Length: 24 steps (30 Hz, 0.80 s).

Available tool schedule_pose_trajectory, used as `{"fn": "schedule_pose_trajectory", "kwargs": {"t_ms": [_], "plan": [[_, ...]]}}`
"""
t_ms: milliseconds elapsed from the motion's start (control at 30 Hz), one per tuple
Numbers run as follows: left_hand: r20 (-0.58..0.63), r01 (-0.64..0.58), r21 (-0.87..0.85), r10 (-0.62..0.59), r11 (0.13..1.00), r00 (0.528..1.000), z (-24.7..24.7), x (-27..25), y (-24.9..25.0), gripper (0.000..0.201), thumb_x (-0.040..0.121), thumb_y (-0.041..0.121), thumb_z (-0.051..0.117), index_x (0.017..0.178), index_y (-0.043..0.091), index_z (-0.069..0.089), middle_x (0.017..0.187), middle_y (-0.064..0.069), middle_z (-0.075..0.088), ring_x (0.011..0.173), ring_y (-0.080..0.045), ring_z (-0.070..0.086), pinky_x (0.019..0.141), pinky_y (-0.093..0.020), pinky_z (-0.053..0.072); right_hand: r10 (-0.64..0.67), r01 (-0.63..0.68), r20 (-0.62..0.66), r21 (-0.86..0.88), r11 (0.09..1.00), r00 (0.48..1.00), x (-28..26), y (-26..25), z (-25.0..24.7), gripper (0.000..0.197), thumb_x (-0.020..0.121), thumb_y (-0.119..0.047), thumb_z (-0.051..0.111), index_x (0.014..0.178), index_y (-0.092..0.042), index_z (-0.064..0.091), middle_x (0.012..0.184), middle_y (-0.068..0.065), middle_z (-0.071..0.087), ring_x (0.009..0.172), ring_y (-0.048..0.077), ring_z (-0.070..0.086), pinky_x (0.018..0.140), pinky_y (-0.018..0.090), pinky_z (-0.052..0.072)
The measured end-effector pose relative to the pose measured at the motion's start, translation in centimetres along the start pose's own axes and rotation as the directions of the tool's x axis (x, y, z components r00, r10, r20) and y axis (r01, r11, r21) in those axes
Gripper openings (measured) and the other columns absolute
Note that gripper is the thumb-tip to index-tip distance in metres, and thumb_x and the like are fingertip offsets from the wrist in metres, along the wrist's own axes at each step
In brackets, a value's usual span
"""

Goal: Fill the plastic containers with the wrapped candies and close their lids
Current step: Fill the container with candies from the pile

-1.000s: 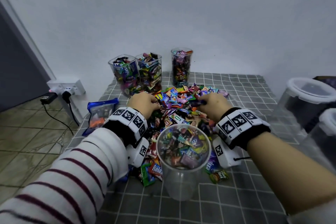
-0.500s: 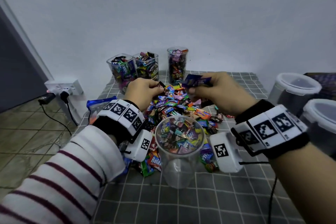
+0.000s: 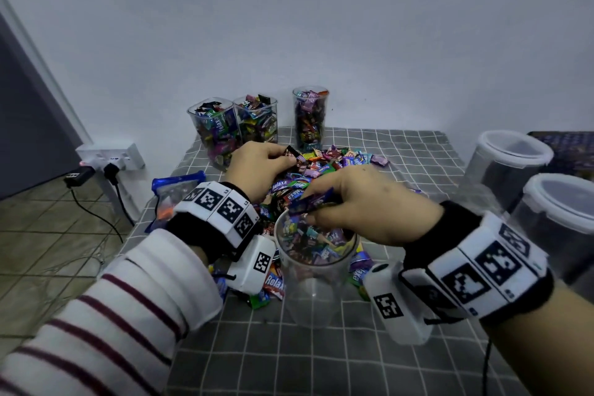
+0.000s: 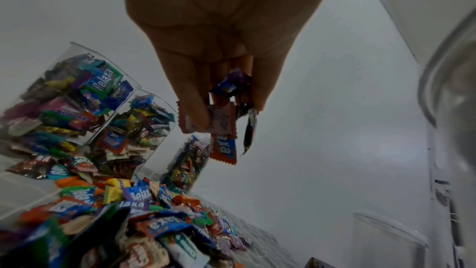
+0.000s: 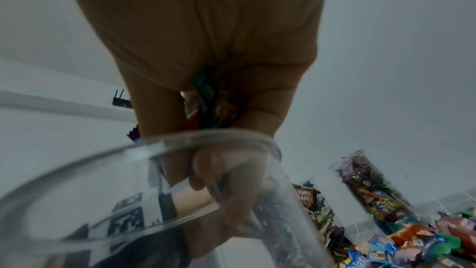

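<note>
From the head view, the right hand hangs over the mouth of the clear round plastic container near the table's front edge, fingers curled round a bunch of wrapped candies, one blue-purple wrapper sticking out. The container is nearly full. The left hand is above the loose heap of bright wrapped candies on the grey checked tablecloth, pinching a few more. Three filled lidless clear containers stand at the back; two white-lidded tubs sit to the right.

In the left wrist view, the left-hand fingers pinch several wrappers, red, orange and blue ones dangling loosely; a firmer pinch would likely stop one slipping on the way over.

In the right wrist view, the right hand's fingers are closed on a tight bundle directly above the clear rim. Releasing low, with the fingertips inside the rim, should keep pieces from bouncing off the full pile; pressing the contents level afterwards would leave room for a lid.
</note>
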<state>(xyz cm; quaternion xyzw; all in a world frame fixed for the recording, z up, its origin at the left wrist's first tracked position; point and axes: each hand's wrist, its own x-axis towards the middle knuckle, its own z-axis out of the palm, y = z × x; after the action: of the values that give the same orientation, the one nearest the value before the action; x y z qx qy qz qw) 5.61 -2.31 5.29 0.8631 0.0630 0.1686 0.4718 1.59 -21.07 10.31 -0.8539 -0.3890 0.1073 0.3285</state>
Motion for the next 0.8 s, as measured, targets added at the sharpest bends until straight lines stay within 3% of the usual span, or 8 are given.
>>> {"fn": "schedule_pose_trajectory", "kwargs": {"t_ms": [167,233,333,433,567,600,700,800], "plan": [[0.016,0.018,-0.035,-0.017,0.999,1.0,-0.1,-0.1,-0.5,0.006,0.083,0.02,0.069,0.085,0.022,0.074,0.083,-0.004,0.072,0.088,-0.024,0.068,0.086,-0.047,0.052,0.015,-0.015,0.0,-0.116,0.993,1.0,0.0,-0.5,0.1,0.016,0.081,-0.026,0.069,0.096,-0.026,0.072,0.066,-0.013,0.059,0.059,-0.008,0.05,0.06,0.013,0.039],[0.019,0.016,-0.056,-0.015,0.998,1.0,-0.2,-0.1,-0.7,0.007,0.083,0.02,0.069,0.088,0.018,0.074,0.085,-0.005,0.072,0.088,-0.025,0.068,0.087,-0.047,0.052,0.013,-0.013,-0.001,-0.13,0.991,1.0,-0.2,-0.8,0.1,0.018,0.081,-0.025,0.069,0.099,-0.026,0.071,0.064,-0.018,0.056,0.06,-0.012,0.051,0.059,0.008,0.039],[0.019,0.014,-0.054,-0.013,0.998,1.0,-0.2,-0.2,-1.0,0.02,0.083,0.019,0.069,0.099,0.008,0.073,0.09,-0.009,0.073,0.089,-0.025,0.067,0.088,-0.047,0.052,-0.002,0.0,-0.015,-0.167,0.986,1.0,-0.3,-1.0,0.3,0.025,0.081,-0.023,0.068,0.106,-0.025,0.068,0.084,-0.013,0.064,0.07,-0.003,0.054,0.063,0.008,0.038],[0.02,0.017,-0.056,-0.016,0.998,1.0,-0.1,-0.4,-1.0,0.02,0.083,0.019,0.069,0.098,0.006,0.073,0.088,-0.008,0.072,0.086,-0.022,0.067,0.086,-0.046,0.052,-0.017,0.006,-0.048,-0.211,0.978,0.999,-0.5,-1.2,0.5,0.029,0.081,-0.026,0.067,0.11,-0.026,0.066,0.077,-0.018,0.053,0.068,-0.003,0.049,0.061,0.01,0.036],[0.029,0.001,-0.039,0.0,0.999,1.0,0.0,-0.6,-1.1,0.008,0.084,0.018,0.068,0.084,0.012,0.073,0.071,0.001,0.067,0.075,-0.018,0.063,0.083,-0.047,0.053,-0.061,0.041,-0.118,-0.164,0.986,0.991,-1.3,-1.2,0.9,0.032,0.083,-0.029,0.066,0.114,-0.022,0.063,0.104,-0.009,0.058,0.099,0.007,0.052,0.082,0.022,0.041],[0.031,-0.001,-0.043,0.002,0.999,1.0,-0.1,-0.6,-1.2,0.007,0.084,0.018,0.068,0.081,0.013,0.072,0.07,0.002,0.066,0.075,-0.018,0.063,0.083,-0.048,0.053,-0.084,0.063,-0.153,-0.14,0.988,0.985,-1.6,-1.1,1.0,0.035,0.083,-0.03,0.066,0.117,-0.021,0.061,0.112,-0.007,0.056,0.105,0.007,0.049,0.087,0.02,0.04],[0.014,0.017,-0.07,-0.016,0.997,1.0,-0.2,-0.6,-1.2,0.021,0.081,0.023,0.07,0.095,0.008,0.073,0.087,-0.006,0.072,0.089,-0.023,0.067,0.088,-0.048,0.052,-0.066,0.065,-0.175,-0.01,0.998,0.982,-2.6,-0.1,1.1,0.071,0.075,-0.042,0.074,0.136,-0.026,0.042,0.128,-0.016,0.041,0.119,-0.005,0.035,0.095,0.006,0.027],[0.007,0.034,-0.104,-0.034,0.994,0.999,-0.4,-0.5,-1.0,0.01,0.082,0.022,0.07,0.09,0.017,0.074,0.086,0.0,0.072,0.091,-0.023,0.067,0.088,-0.046,0.052,0.039,-0.026,-0.06,0.207,0.978,0.997,-3.5,1.6,2.0,0.113,0.051,-0.06,0.077,0.143,-0.041,0.016,0.134,-0.03,0.03,0.127,-0.015,0.028,0.106,0.014,0.025]]}}
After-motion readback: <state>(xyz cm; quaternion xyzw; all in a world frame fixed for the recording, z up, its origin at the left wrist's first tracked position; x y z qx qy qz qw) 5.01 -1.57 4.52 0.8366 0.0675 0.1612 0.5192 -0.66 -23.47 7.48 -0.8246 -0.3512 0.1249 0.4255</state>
